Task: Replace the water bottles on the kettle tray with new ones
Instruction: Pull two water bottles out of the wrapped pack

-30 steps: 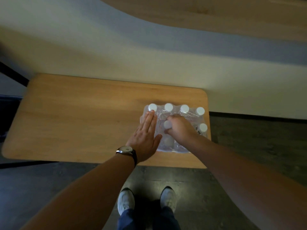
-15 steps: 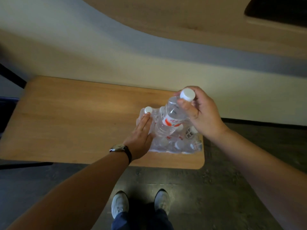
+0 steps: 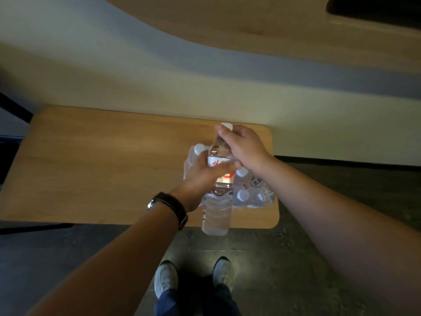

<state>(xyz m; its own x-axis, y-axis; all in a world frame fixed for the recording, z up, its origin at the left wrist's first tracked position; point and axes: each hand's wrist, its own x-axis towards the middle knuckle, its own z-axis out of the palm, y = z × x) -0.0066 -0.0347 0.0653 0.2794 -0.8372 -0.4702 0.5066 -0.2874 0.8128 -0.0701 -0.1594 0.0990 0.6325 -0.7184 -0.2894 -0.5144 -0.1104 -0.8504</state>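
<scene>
A clear water bottle with a white cap and a red-and-white label is held in the air above the table's front right corner. My right hand grips its neck and cap from above. My left hand, with a wristwatch on that arm, wraps around the label at the bottle's middle. Behind and below the bottle lies a shrink-wrapped pack of water bottles with white caps, partly hidden by my hands. No kettle tray is in view.
The pack rests on a low wooden table with rounded corners, set against a pale wall. Dark floor lies in front, where my two shoes stand. A wooden shelf overhangs above.
My right hand has lifted one bottle fully out of the pack and brought it nearer to me. My left hand has left the pack and taken hold of the bottle's middle.
</scene>
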